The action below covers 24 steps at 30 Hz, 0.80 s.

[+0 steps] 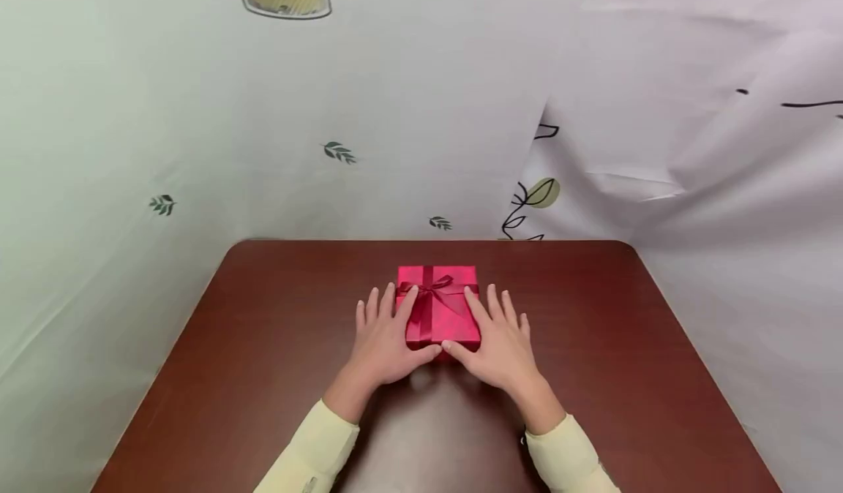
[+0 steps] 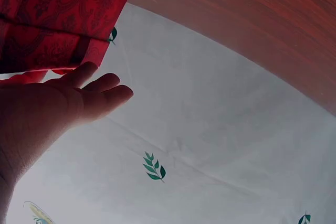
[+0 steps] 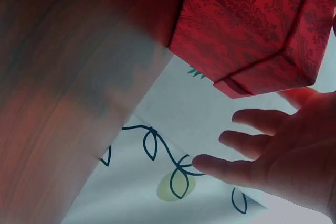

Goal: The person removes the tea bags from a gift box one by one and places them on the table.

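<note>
A red gift box [image 1: 456, 326] with a patterned surface sits on the brown table, tied with a dark red ribbon and bow [image 1: 440, 287]. My left hand [image 1: 383, 341] lies along its left side, index fingertip on the top and thumb at the near edge. Mirroring it on the right, my right hand [image 1: 503, 343] touches the top with its index finger, thumb also at the near edge. The two thumb tips almost meet. The other fingers of both hands spread away from the box, fairly straight. Both wrist views show the patterned box [image 2: 58, 3] side close above the hand.
The brown table [image 1: 263, 317] has rounded far corners. Behind and beside it hangs a pale cloth [image 1: 395, 98] printed with leaves and plants, creased on the right. Pale yellow sleeves [image 1: 315, 438] cover both forearms.
</note>
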Tool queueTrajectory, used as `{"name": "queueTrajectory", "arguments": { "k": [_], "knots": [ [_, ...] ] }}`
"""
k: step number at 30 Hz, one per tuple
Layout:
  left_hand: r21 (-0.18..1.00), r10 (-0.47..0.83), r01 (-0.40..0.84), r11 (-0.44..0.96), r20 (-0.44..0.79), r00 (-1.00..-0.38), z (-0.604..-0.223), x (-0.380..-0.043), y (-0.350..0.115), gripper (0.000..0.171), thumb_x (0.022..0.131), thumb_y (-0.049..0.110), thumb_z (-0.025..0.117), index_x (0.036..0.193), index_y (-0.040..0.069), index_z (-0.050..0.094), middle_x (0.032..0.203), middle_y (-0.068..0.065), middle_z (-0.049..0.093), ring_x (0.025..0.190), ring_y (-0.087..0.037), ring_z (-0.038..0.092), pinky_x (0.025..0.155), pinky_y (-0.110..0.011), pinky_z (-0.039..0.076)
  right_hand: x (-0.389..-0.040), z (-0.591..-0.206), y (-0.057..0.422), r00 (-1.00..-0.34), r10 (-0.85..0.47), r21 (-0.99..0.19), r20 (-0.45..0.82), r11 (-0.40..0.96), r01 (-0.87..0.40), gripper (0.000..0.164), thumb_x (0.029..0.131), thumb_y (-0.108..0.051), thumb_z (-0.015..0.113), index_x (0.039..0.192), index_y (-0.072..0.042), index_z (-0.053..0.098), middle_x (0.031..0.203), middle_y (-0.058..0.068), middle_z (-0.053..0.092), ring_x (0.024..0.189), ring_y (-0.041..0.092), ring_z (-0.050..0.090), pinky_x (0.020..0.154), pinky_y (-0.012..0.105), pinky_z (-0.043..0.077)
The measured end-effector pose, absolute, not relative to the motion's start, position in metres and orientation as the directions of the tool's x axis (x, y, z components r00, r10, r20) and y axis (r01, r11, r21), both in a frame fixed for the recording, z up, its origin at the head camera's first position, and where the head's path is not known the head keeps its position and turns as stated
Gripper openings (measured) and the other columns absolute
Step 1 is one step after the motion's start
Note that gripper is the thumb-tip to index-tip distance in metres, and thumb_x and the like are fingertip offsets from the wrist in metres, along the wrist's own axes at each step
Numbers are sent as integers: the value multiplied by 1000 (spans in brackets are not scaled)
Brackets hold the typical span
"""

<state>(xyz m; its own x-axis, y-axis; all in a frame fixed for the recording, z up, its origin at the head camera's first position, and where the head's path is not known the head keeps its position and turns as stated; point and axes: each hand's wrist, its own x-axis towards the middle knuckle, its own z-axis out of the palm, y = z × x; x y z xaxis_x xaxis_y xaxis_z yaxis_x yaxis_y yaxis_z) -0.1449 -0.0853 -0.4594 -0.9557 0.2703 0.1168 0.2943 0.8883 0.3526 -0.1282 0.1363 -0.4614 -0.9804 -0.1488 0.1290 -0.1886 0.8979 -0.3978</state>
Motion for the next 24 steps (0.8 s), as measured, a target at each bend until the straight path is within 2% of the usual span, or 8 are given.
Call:
{"name": "queueTrajectory", "arguments": {
  "k": [8, 14, 24],
  "knots": [
    [361, 267, 288, 887, 109, -958, -459, -143, -79, 106, 71, 62, 78, 157, 18, 34, 153, -24, 33, 142, -48, 16, 110, -67, 6, -126, -464, 141, -980, -173, -414, 103, 888, -200, 97, 80, -69, 66, 159, -27, 30, 161, 12, 27, 148, 41, 14, 107, 71, 18],
    [386, 244, 277, 880, 134, -960, -462, -132, -84, 102, 69, 60, 80, 153, 17, 41, 147, -24, 40, 140, -47, 22, 109, -67, 11, -120, -461, 136, -975, -200, -436, 97, 872, -222, 94, 80, -64, 70, 158, -25, 34, 158, 13, 33, 147, 41, 18, 107, 70, 20],
    [398, 280, 338, 853, 197, -940, -462, -142, -86, 97, 71, 59, 79, 152, 17, 45, 148, -21, 42, 140, -44, 24, 109, -66, 16, -124, -460, 136, -974, -182, -472, 135, 853, -224, 93, 79, -58, 75, 156, -22, 37, 157, 16, 35, 146, 39, 21, 106, 70, 23]
  ]
}}
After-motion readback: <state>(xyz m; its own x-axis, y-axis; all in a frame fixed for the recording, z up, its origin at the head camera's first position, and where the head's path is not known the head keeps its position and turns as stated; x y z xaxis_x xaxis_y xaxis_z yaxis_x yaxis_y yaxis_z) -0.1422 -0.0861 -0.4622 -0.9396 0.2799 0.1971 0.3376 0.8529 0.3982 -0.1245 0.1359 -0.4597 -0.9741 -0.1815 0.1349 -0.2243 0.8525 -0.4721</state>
